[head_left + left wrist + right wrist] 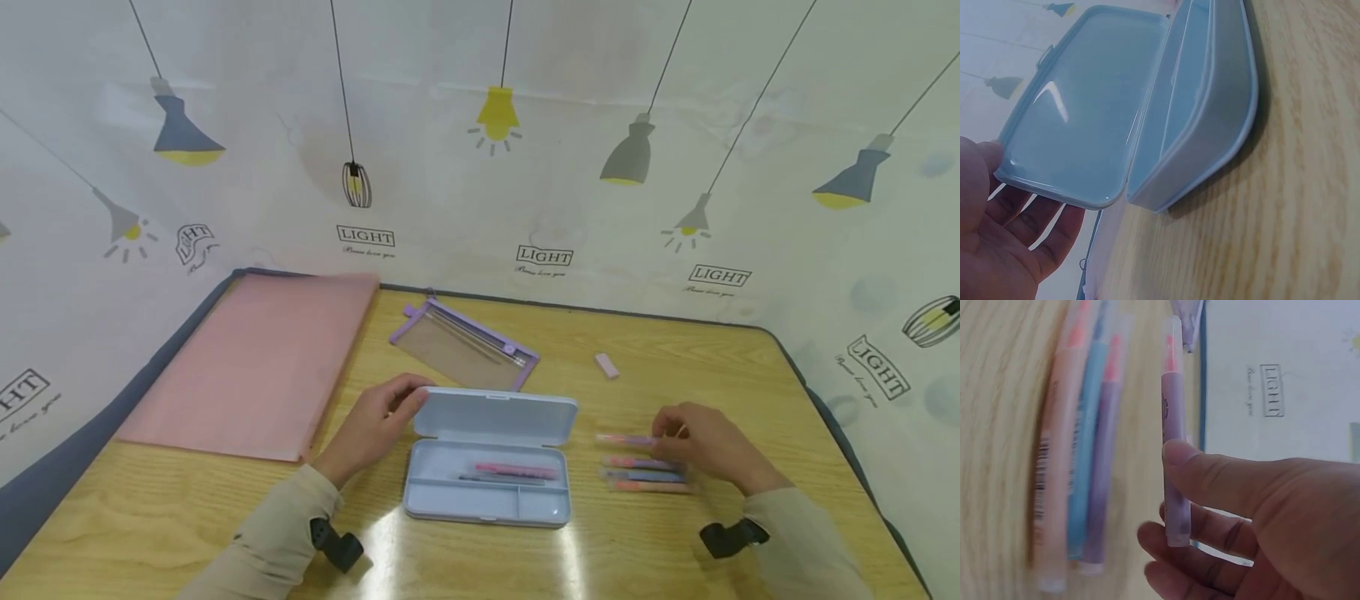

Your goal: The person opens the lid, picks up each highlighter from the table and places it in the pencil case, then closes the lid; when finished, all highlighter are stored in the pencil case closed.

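Right grip (1282, 519) around rear of purple marker (1174, 412)

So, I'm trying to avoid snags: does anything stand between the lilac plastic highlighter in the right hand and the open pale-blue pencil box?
Nothing visible but the box's right wall: bare wood-grain table lies between, and the left hand holds the pale-blue lid raised.

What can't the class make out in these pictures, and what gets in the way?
- Left wrist view: the left hand's fingertips, hidden behind the lid.
- Left wrist view: the far end of the case, cut off by the top edge.
- Right wrist view: small print on the peach marker, blurred.
- Head view: any markings on the small pale block, too small.
- Head view: the pink folder's inside, hidden by its cover.
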`<action>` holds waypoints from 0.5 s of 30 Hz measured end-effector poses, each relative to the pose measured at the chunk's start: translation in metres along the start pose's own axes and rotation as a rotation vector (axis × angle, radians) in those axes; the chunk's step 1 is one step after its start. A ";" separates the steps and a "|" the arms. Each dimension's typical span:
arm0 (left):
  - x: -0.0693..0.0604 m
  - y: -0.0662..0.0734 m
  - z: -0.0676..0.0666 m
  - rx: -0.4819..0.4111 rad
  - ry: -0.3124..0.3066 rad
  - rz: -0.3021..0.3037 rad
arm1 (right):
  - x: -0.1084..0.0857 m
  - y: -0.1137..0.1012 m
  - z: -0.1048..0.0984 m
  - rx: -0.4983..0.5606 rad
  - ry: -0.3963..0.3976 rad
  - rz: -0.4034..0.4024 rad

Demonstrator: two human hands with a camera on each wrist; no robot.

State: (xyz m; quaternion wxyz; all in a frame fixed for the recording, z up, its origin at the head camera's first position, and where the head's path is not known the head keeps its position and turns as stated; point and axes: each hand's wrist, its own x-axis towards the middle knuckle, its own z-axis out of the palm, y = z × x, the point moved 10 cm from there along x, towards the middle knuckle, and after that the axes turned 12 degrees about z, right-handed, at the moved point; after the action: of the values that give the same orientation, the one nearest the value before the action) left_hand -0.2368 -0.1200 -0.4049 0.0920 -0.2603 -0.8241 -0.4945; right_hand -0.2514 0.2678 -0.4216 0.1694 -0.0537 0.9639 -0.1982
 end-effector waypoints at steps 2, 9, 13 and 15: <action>0.000 0.000 0.000 0.003 -0.001 -0.001 | -0.005 -0.007 -0.005 -0.008 0.020 -0.008; -0.001 -0.001 -0.001 0.007 -0.002 -0.022 | -0.026 -0.053 -0.008 -0.007 0.018 -0.155; -0.002 0.000 -0.002 0.004 -0.003 -0.019 | -0.034 -0.081 -0.001 0.002 -0.001 -0.227; -0.001 0.000 -0.001 0.000 -0.007 -0.022 | -0.035 -0.094 0.004 -0.010 0.003 -0.242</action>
State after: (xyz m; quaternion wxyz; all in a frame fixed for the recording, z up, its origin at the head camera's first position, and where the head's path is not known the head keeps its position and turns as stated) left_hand -0.2354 -0.1214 -0.4045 0.0838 -0.2531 -0.8272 -0.4946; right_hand -0.2136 0.1868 -0.3766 0.1428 -0.1701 0.9516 -0.2127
